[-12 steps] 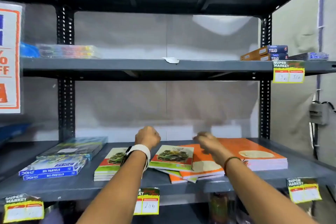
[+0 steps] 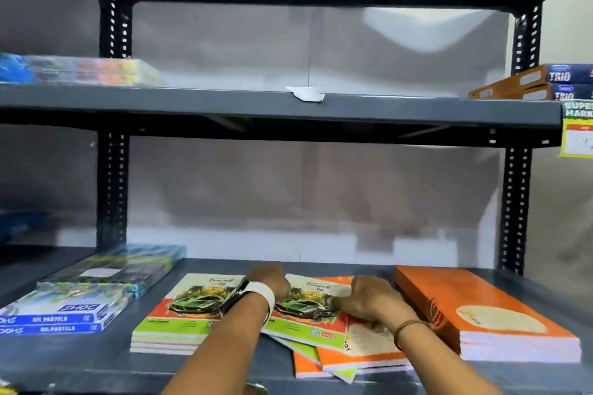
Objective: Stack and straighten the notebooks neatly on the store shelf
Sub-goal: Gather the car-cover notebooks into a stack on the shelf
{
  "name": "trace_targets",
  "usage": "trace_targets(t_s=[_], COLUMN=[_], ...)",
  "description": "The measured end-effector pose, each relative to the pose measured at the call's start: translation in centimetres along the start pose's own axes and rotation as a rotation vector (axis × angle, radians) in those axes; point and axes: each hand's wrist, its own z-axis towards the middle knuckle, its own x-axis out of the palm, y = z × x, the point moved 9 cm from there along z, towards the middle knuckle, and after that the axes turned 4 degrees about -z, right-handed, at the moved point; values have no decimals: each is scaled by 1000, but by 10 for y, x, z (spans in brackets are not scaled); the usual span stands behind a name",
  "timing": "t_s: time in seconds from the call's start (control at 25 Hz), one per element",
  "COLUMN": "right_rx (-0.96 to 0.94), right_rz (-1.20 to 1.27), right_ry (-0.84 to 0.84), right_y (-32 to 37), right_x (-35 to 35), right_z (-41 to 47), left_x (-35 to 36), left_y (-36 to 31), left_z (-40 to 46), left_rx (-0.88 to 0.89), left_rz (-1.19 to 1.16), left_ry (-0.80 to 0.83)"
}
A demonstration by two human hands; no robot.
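Both hands have been lowered onto the crooked pile (image 2: 324, 343): the left hand (image 2: 271, 282) at 11 o'clock with fingers hidden, the right hand (image 2: 369, 300) with fingers pressed flat on the car-cover notebook (image 2: 305, 314), which could be slid off the shelf (image 2: 96, 359) edge at 6 o'clock.

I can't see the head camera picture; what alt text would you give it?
Two bare hands, left hand and right hand, rest on a car-cover notebook topping a messy pile of orange notebooks on a grey store shelf. A neat car-cover stack lies left, a tidy orange stack right, oil pastel boxes far left.

Both hands, left hand (image 2: 271, 282) and right hand (image 2: 369, 298), press on the skewed middle notebook pile (image 2: 324, 330) on the shelf (image 2: 96, 359).
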Motion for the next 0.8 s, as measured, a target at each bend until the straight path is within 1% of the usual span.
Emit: trace_targets(t_s=[0.12, 0.16, 0.24, 0.28, 0.32, 0.4, 0.48, 0.56, 0.64, 0.72, 0.8], right_rx=[27, 44, 75, 91, 110, 146, 125, 83, 58, 32, 32], right_rz=[-9, 23, 159, 237, 336, 623, 904, 1036, 1165, 1236, 1265], right_ry=[4, 7, 8, 6, 10, 21, 44, 35, 18, 30, 61], right_y=[0, -2, -7, -9, -9, -2, 18, 45, 73, 102, 123], right_x=[0, -1, -1, -1, 0, 5, 5, 0, -2, 3, 15], right_z=[3, 2, 0, -1, -4, -4, -5, -4, -1, 2, 2], left_x=[-5, -7, -8, -8, -10, -15, -25, -40, -56, -65, -67], left_y=[6, 9, 18, 23, 28, 41, 60, 89, 119, 151, 174], left_z=[7, 10, 16, 17, 16, 15, 14, 16, 15, 9, -3], left_rx=[-36, -54, -112, -136, -146, -159, -181, -201, -218, -249, -285], left_rz=[-114, -199, -486, -633, -731, -872, -973, -1054, -1070, -1004, -884], left_ry=[-53, -57, -28, -12, -6, -21, -51, -79, -93, -111, -122])
